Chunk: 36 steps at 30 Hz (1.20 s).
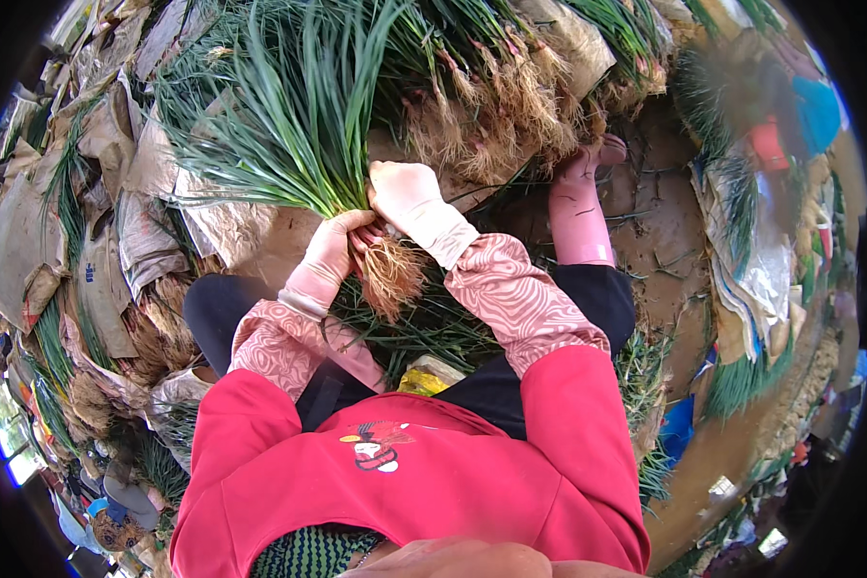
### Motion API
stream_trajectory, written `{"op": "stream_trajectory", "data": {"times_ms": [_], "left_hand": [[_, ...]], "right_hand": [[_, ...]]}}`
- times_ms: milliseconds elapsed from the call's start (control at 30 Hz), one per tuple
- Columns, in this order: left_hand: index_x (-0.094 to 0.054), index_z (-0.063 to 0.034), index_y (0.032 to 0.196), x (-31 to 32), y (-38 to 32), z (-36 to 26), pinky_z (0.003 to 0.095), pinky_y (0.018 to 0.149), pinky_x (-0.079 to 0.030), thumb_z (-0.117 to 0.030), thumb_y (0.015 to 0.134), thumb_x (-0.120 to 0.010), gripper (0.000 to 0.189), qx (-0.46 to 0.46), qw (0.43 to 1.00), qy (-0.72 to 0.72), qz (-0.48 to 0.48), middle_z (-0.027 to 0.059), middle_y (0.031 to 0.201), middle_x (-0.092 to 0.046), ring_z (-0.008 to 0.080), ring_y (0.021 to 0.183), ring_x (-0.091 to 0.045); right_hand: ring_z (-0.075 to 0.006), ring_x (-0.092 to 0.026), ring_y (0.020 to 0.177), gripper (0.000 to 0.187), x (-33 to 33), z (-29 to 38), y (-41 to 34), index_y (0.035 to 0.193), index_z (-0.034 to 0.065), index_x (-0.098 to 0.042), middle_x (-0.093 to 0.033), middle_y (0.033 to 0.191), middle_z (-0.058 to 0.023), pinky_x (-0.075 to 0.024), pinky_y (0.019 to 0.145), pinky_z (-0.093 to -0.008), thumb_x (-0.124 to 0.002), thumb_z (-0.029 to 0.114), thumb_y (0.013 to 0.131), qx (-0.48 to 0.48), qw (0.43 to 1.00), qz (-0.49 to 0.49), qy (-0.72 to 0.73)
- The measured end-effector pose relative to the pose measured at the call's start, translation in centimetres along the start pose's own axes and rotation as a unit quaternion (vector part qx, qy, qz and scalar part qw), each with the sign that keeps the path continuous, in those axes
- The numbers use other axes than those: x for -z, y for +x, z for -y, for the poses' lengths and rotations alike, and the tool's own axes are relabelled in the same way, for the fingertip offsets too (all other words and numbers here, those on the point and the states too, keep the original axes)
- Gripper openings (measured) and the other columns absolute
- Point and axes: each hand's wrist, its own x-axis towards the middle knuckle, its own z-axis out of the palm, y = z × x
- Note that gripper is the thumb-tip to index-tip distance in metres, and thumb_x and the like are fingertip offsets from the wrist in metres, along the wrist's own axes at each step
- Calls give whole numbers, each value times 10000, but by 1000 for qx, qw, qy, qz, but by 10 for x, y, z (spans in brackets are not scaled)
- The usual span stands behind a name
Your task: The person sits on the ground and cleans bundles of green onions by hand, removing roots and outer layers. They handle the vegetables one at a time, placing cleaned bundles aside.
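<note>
In the head view a bunch of green onions (318, 137) with long green leaves fans out towards the top. My left hand (330, 249), in a pale glove, grips it low at the stems, just above the reddish bulbs and the tangled brown roots (394, 274), which hang down to the right. My right hand (408, 191), also gloved, is at the right side of the bunch, knuckles up and fingers curled in against the stems. Its fingertips are hidden, so whether it grips any stem is unclear. Loose green leaves (433, 318) lie below the roots, between my legs.
Piled onions with long roots (506, 108) lie beyond my hands. Sacking and bundled onions (152, 246) stand at the left. A pink boot (581, 209) rests on muddy ground (657, 217) at the right. More bundles (748, 361) lie farther right, and a yellow package (423, 381) sits near my lap.
</note>
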Motion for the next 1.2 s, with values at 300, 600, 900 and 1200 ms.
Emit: {"op": "stream_trajectory", "data": {"times_ms": [300,600,900,1200], "left_hand": [[-537,15,1023,-30,-48,-13,410,874,-477,-137,794,-584,279,-34,953,-246,174,124,1034,-568,223,902,-571],[-399,4,1300,-8,-45,-54,321,835,-432,-169,807,-564,548,-181,947,-147,220,103,1140,-528,127,809,-460],[-524,17,1130,-2,3,-35,486,938,-463,-120,825,-560,336,-87,968,-165,169,200,1169,-574,337,1120,-541],[-590,48,1055,-11,-2,-18,430,847,-519,-111,832,-582,274,9,987,-88,136,172,1006,-646,291,934,-623]], "right_hand": [[-115,-406,463,308,-56,-40,-62,733,119,-485,-462,550,25,-344,465,-307,-425,316,961,-287,489,-177,805],[-276,-655,741,319,54,-67,-10,955,99,-633,-672,797,-117,-508,667,-394,-554,397,873,-142,979,-143,24],[-310,-638,612,262,43,-66,12,796,103,-625,-634,654,-114,-495,538,-412,-478,289,905,-99,979,-97,-151],[-260,-651,811,381,93,4,-34,1012,73,-643,-663,938,-149,-514,723,-377,-502,397,872,-49,945,286,153]]}}
